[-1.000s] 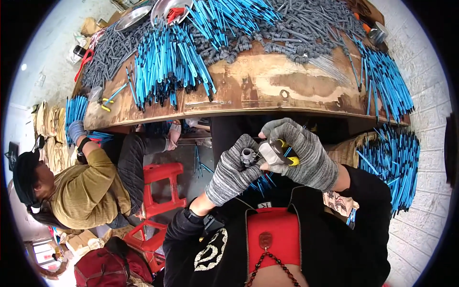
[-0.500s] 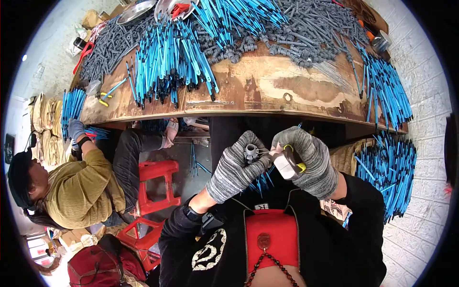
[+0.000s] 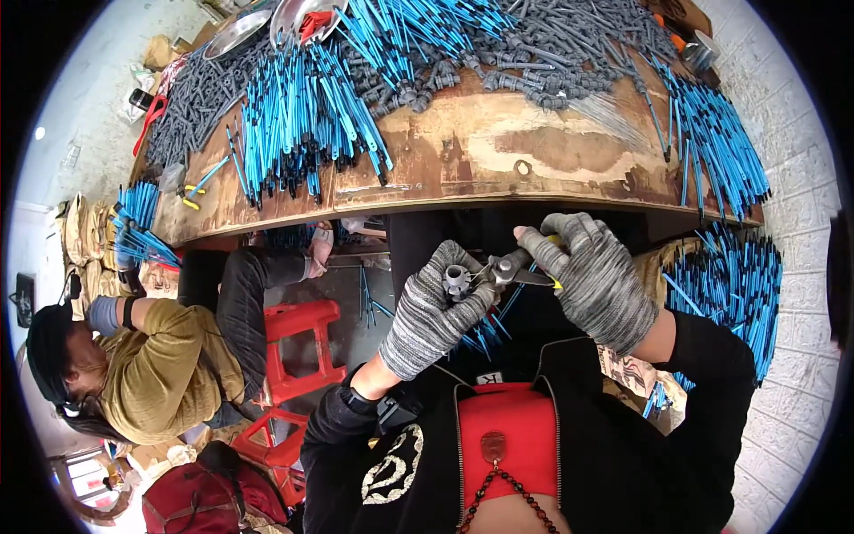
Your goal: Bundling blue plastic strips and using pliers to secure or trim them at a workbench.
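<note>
My left hand (image 3: 425, 313), in a grey knitted glove, is closed round a grey plastic fitting (image 3: 457, 283) with a round, notched end facing up. My right hand (image 3: 607, 287), gloved the same way, grips pliers (image 3: 514, 269) with dark metal jaws and yellow handles. The jaws point left, right beside the fitting and my left fingertips. A thin wire seems to run between fitting and jaws; whether the jaws pinch it I cannot tell. Below my hands, several blue rods (image 3: 482, 336) show near my lap.
Ahead curves a wooden table (image 3: 427, 169) bearing blue rod bundles (image 3: 302, 125), grey fittings (image 3: 569, 58) and thin wires (image 3: 614, 120). More blue rods (image 3: 725, 294) stand at right. A co-worker (image 3: 160, 356) sits at left, near a red stool (image 3: 302, 343).
The pliers have swung round in my right hand, their jaws now toward the fitting. My right hand has shifted slightly right. The co-worker's arm has drawn back from the blue rods toward the head.
</note>
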`<control>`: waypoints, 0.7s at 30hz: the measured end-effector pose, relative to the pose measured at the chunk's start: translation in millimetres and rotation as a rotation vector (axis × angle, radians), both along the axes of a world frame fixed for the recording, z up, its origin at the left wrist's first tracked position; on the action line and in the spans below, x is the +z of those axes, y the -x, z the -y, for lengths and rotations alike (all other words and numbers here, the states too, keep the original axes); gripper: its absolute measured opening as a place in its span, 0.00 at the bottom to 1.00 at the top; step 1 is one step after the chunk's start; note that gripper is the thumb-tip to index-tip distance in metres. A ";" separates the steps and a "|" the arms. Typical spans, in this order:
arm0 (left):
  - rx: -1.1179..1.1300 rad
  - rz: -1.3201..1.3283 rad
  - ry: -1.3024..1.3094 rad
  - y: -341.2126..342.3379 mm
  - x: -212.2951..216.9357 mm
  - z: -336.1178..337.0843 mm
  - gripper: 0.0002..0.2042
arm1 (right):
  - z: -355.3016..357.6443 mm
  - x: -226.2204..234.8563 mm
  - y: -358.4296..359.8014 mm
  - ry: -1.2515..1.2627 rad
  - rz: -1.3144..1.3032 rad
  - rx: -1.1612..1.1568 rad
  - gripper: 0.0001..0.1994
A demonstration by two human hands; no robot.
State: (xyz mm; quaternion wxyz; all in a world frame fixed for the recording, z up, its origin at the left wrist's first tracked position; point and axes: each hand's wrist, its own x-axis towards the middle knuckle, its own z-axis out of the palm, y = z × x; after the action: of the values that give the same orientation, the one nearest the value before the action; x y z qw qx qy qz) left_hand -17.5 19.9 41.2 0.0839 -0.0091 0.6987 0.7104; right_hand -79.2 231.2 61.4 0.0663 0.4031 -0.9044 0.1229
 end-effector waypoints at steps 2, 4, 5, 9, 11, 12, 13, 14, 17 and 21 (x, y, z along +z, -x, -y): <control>-0.015 -0.001 0.043 -2.0 1.9 0.6 0.08 | 3.9 1.9 -3.0 -0.046 -0.149 -0.002 0.24; -0.039 -0.001 0.123 -3.7 3.4 1.3 0.08 | 5.8 4.0 -3.0 -0.068 -0.225 -0.002 0.25; -0.037 -0.003 0.125 -4.3 4.2 0.9 0.08 | 6.5 5.5 -1.6 -0.072 -0.281 0.005 0.25; -0.051 -0.043 0.138 -6.8 4.4 0.2 0.08 | 8.5 9.0 -0.6 -0.065 -0.356 0.037 0.27; -0.065 -0.004 0.091 -6.9 -1.7 2.6 0.09 | 8.5 9.6 -1.7 -0.032 -0.277 0.066 0.27; -0.073 0.017 0.068 -6.9 -2.9 3.4 0.09 | 8.0 9.8 -2.2 -0.033 -0.277 0.066 0.27; -0.074 0.018 0.067 -6.5 -2.7 4.0 0.09 | 7.2 9.8 -2.4 -0.037 -0.234 0.085 0.27; -0.086 0.006 0.082 -5.6 -2.3 4.7 0.10 | 6.0 9.5 -2.4 -0.042 -0.190 0.103 0.27; -0.119 -0.013 0.113 -6.6 -0.2 3.0 0.11 | -3.1 12.5 -1.4 -0.080 -0.127 0.163 0.26; -0.192 -0.006 0.018 -8.7 0.8 -0.2 0.13 | -14.6 33.6 11.1 -0.139 0.066 0.305 0.25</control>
State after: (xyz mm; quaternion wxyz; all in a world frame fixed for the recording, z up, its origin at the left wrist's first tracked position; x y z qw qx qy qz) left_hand -8.8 20.2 42.0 0.1494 0.0591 0.7029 0.6929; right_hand -90.4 245.8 94.9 -0.0112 0.5351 -0.8407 0.0819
